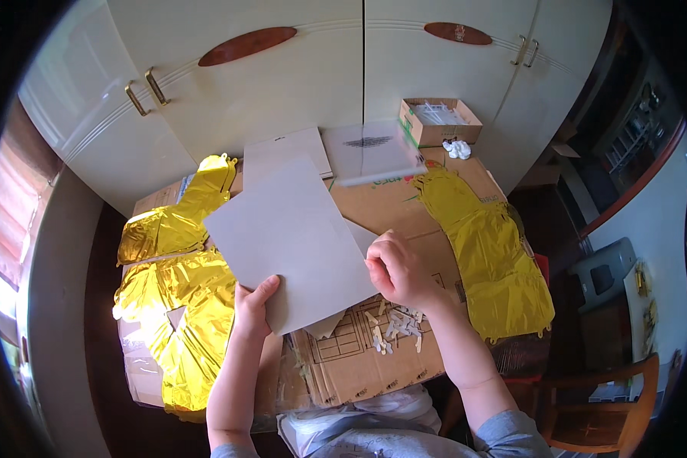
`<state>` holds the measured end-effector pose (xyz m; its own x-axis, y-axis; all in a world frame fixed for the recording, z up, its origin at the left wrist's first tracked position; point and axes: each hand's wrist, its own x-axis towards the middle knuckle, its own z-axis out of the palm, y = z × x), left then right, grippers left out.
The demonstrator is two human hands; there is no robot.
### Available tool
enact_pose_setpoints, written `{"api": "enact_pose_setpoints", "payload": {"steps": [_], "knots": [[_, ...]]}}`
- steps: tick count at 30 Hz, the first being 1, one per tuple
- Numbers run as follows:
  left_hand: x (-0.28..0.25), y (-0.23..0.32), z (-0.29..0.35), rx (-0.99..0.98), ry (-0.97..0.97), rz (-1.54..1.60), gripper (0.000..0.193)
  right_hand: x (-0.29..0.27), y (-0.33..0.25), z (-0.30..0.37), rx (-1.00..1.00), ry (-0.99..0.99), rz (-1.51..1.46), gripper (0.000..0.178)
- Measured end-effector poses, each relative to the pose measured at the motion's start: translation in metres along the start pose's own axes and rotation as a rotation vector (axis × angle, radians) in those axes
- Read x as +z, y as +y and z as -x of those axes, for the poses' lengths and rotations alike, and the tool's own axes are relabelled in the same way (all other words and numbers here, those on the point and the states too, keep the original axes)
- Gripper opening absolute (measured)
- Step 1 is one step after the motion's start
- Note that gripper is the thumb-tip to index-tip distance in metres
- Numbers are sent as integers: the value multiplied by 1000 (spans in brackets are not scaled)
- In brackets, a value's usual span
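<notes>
Centrally, grey sheet [294, 237]: held over the middle of the cardboard-covered tabletop [366, 378], askew to the near edge, with the broad plain face up.
Left hand [255, 302]: clamped on the grey sheet near its lower left corner, with the thumb on the upper face and the other fingers mostly hidden beneath.
Right hand [398, 269]: just beside the sheet's right edge, with fingers curled in toward the thumb; cannot tell whether closed on anything.
Small tabs [401, 327]: scattered in a loose heap below the right hand, toward the near edge, some pale and some grey.
Gold foil, left side: one piece [182, 214] at the far left corner, another [206, 286] spread along the left edge, shiny and creased.
Gold foil, right side: a long piece [504, 267] lying along the right edge.
Far edge: pale boards [305, 145], then a clear plastic packet [366, 156].
Far right corner: open carton [439, 136] with thin white strips [439, 114] inside, and a crumpled white lump [457, 149] in front.
</notes>
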<state>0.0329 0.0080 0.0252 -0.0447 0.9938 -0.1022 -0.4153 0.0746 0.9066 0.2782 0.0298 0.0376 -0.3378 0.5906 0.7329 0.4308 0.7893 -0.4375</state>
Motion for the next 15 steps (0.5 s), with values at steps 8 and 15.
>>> {"api": "enact_pose_setpoints", "payload": {"steps": [8, 15], "knots": [[-6, -9, -6, -140, -50, 114, 52, -1, -9, 4, 71, -31, -376, 8], [-10, -11, -9, -225, -55, 219, 51, 2, -19, 4, 23, 40, -527, 6]]}}
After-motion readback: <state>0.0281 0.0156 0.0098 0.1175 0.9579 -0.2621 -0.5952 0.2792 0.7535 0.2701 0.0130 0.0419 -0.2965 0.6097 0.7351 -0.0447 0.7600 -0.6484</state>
